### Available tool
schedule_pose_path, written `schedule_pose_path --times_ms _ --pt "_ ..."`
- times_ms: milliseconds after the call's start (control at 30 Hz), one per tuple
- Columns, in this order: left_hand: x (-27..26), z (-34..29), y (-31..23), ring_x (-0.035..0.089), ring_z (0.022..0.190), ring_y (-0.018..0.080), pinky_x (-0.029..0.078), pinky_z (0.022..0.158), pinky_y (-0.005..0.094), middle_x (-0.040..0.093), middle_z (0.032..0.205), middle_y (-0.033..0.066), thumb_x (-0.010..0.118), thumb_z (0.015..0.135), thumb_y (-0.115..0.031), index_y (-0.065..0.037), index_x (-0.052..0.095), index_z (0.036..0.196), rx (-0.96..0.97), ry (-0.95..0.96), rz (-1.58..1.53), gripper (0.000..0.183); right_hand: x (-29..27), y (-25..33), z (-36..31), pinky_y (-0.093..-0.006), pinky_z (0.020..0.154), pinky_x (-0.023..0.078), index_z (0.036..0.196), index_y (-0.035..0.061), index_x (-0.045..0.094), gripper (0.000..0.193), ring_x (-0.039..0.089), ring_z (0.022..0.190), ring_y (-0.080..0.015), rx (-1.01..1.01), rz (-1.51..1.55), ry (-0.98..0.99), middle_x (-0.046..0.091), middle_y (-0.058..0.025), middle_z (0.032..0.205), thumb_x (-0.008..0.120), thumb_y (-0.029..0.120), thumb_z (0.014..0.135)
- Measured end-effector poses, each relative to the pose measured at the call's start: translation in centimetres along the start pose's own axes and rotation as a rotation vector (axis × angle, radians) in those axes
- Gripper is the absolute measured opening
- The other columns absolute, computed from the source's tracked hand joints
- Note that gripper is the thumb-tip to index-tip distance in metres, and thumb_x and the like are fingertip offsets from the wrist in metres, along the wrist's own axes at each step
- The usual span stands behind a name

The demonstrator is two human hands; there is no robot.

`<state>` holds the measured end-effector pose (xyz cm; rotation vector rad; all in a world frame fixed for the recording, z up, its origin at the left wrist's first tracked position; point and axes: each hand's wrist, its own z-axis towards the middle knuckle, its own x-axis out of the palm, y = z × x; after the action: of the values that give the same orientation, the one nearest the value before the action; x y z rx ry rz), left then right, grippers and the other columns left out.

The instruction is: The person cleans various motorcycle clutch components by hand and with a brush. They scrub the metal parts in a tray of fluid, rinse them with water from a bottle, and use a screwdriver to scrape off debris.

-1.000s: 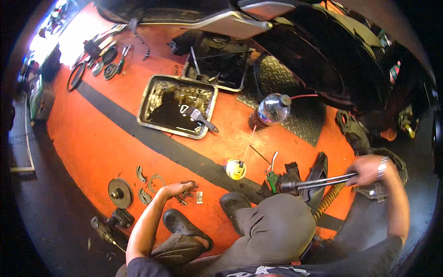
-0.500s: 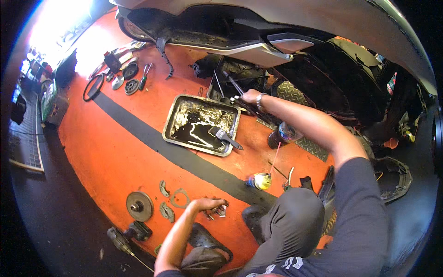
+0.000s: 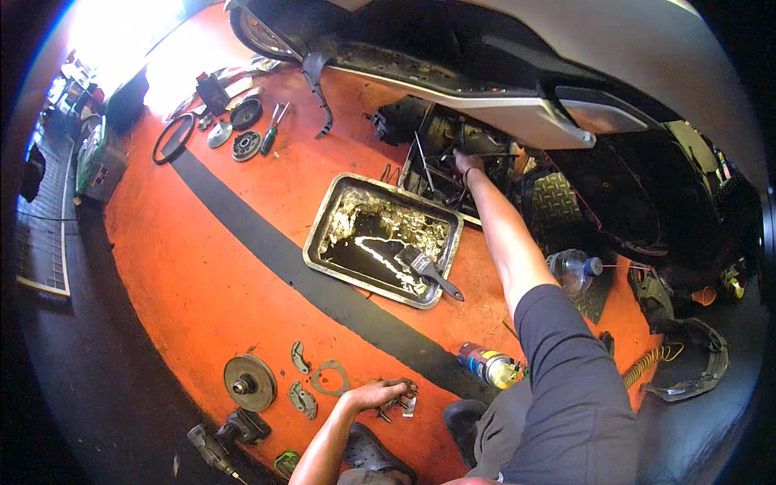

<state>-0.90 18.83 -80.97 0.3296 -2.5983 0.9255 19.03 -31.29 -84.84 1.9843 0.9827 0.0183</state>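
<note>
My right arm (image 3: 509,234) reaches forward to a dark tool tray (image 3: 428,182) beneath the scooter. My right hand (image 3: 467,163) is closed among long tools there; what it grips is too dark to make out. Low over the floor, my left hand (image 3: 381,394) has its fingers curled round small metal pieces of unclear kind. A pale piece (image 3: 410,406) shows by its fingertips. Nearest to it lie a flat triangular gasket (image 3: 327,377), two curved metal shoes (image 3: 303,400) and a round metal pulley (image 3: 249,383).
A metal pan (image 3: 323,263) of dark oil, with a paintbrush (image 3: 436,276) in it, stands mid-floor. A spray can (image 3: 489,365) lies by my leg; a clear bottle (image 3: 570,271) is beyond. A power drill (image 3: 214,449) and the scooter (image 3: 517,121) border the area.
My right hand has moved forward into the tool tray, with the long dark tools it carried. The spray can now lies lower by my leg. My left hand stays low by the metal parts.
</note>
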Motion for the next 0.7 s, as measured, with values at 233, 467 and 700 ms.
schedule_pose_path --times_ms 233,467,700 --pt "-1.1 0.3 0.1 0.054 0.066 0.0120 0.055 0.055 0.0288 0.062 0.109 0.0084 0.039 0.101 -0.043 -0.008 0.040 0.145 0.015 0.010 -0.038 0.057 0.5 0.8 6.2 -0.0408 0.111 0.038 0.137 0.0063 0.052 0.077 0.046 0.133 -0.0331 -0.223 -0.512 -0.113 0.042 -0.0180 0.148 0.062 0.058 0.081" --pt "1.8 2.6 -5.5 0.052 0.063 0.0111 0.051 0.052 0.0294 0.063 0.102 0.0059 0.037 0.101 -0.042 -0.009 0.047 0.140 -0.094 0.069 0.112 0.052 -5.9 0.0 1.7 -0.0427 0.104 0.042 0.125 0.0051 0.063 0.058 0.055 0.123 -0.0332 -0.480 -0.523 -0.397 0.058 -0.0206 0.131 0.053 0.047 0.086" --pt "2.5 2.7 -3.6 0.062 0.105 0.0210 0.057 0.065 0.0333 0.062 0.120 0.0109 0.039 0.100 -0.037 -0.004 0.048 0.138 -0.112 0.101 0.228 0.051 -8.4 -5.1 -25.1 -0.0350 0.089 0.049 0.123 -0.0002 0.058 0.060 0.062 0.103 -0.0237 -0.627 -0.040 0.467 0.066 -0.0154 0.110 0.074 0.039 0.081"
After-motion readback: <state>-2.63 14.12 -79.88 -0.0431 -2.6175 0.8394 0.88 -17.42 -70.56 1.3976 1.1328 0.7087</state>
